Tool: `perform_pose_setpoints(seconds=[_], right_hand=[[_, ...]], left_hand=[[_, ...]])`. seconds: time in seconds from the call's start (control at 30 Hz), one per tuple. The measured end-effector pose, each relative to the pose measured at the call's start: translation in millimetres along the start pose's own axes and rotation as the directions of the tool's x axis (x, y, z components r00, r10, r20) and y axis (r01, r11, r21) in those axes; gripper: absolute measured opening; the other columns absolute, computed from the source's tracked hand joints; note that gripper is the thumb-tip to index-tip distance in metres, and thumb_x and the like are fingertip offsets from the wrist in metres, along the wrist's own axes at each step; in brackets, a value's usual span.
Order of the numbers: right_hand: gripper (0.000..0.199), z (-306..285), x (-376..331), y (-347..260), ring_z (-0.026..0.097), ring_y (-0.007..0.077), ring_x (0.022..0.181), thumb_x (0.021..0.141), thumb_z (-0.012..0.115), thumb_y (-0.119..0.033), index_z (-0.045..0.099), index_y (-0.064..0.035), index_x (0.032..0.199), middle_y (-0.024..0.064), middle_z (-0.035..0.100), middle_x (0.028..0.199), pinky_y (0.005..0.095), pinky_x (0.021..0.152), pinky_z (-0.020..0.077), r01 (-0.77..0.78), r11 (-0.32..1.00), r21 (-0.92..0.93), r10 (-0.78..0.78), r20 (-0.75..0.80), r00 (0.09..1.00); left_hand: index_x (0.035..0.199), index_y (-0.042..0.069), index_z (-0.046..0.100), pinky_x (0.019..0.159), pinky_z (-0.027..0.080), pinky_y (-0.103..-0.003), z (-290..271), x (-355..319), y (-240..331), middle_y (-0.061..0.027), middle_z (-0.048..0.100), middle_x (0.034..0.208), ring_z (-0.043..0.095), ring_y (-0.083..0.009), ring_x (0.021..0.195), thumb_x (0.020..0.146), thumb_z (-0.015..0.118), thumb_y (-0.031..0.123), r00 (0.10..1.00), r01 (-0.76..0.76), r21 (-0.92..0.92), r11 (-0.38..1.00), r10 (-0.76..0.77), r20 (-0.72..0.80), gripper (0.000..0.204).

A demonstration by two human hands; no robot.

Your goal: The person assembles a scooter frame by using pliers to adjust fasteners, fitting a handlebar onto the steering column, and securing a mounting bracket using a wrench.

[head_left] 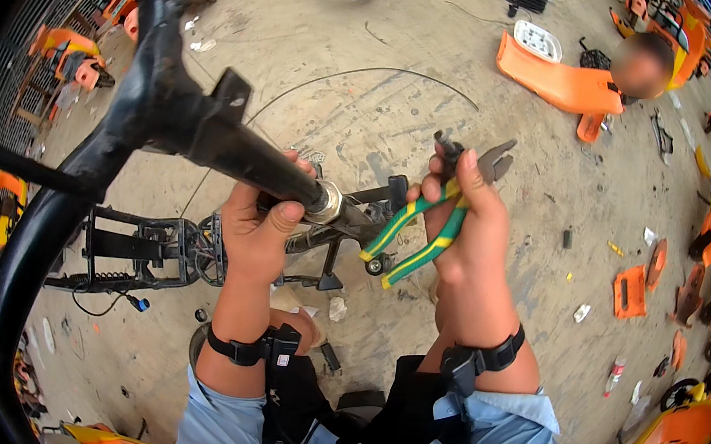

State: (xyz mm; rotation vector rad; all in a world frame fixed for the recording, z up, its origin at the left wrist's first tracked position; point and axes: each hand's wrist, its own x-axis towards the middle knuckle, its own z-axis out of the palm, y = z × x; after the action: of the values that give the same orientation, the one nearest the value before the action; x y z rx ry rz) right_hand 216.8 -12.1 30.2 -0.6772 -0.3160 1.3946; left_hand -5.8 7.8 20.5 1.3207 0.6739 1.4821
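Left hand (pixel 261 222) clamps black frame tube (pixel 241 149); right hand (pixel 461 221) grips green-yellow pliers (pixel 425 230). Concrete floor (pixel 374 57), orange panels (pixel 564 81) scattered far right.

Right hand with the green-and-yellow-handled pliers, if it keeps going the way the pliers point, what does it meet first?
Probably nothing close: past the pliers in the right hand lies bare concrete floor, though depth is unclear.

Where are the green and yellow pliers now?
In the head view, right of centre: the right hand holds the pliers, beside the black frame tube in the left hand.
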Motion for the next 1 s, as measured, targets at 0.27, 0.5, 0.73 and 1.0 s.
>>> perform_pose_setpoints(seconds=[0.27, 0.5, 0.73, 1.0], right_hand=[[0.042, -19.3, 12.7, -7.8, 0.056, 0.0168, 0.073, 0.098, 0.062, -0.040, 0.061, 0.0003, 0.109, 0.0058, 0.059, 0.087, 0.0395, 0.077, 0.0493, -0.097, 0.970, 0.223, 0.074, 0.108, 0.991], [0.028, -7.8, -15.6, -17.4, 0.056, 0.0102, 0.072, 0.092, 0.073, -0.028, 0.067, -0.0012, 0.098, 0.0018, 0.063, 0.082, 0.0272, 0.066, 0.0463, 0.009, 0.910, -0.414, 0.105, 0.251, 0.962], [0.028, 3.1, -37.0, -11.7, 0.054, 0.0078, 0.073, 0.091, 0.075, -0.029, 0.069, -0.0022, 0.094, -0.0003, 0.064, 0.078, 0.0259, 0.066, 0.0448, -0.008, 0.823, -0.567, 0.227, 0.315, 0.922], [0.035, -13.0, -72.5, 7.9, 0.055, 0.0085, 0.070, 0.093, 0.071, -0.038, 0.068, -0.0034, 0.096, -0.0004, 0.063, 0.078, 0.0256, 0.063, 0.0452, -0.066, 0.874, -0.482, 0.333, 0.493, 0.804]], left_hand=[[0.134, -0.005, 0.051, 0.105, 0.047, -0.040, -3.0, 0.8, -3.8, -0.0140, 0.066, 0.120, 0.063, -0.0248, 0.115, 0.084, 0.081, 0.024, 1.000, -0.010, 0.048, 0.999, 0.011, -0.011, 0.065], [0.140, -0.005, 0.040, 0.106, 0.040, -0.044, 2.7, -2.4, 1.3, -0.0172, 0.048, 0.140, 0.051, -0.0256, 0.125, 0.091, 0.070, 0.043, 0.978, -0.173, 0.424, 0.889, 0.205, -0.029, 0.075], [0.134, 0.002, 0.042, 0.092, 0.046, -0.040, 8.1, -36.0, 18.5, -0.0165, 0.050, 0.131, 0.053, -0.0262, 0.112, 0.088, 0.069, 0.052, 0.766, -0.604, 0.630, 0.488, 0.574, 0.291, 0.073], [0.108, 0.002, 0.067, 0.079, 0.053, -0.032, 42.9, -85.3, 48.8, -0.0136, 0.066, 0.107, 0.064, -0.0245, 0.095, 0.081, 0.079, 0.005, 0.950, -0.312, 0.666, 0.678, 0.206, 0.236, 0.030]])
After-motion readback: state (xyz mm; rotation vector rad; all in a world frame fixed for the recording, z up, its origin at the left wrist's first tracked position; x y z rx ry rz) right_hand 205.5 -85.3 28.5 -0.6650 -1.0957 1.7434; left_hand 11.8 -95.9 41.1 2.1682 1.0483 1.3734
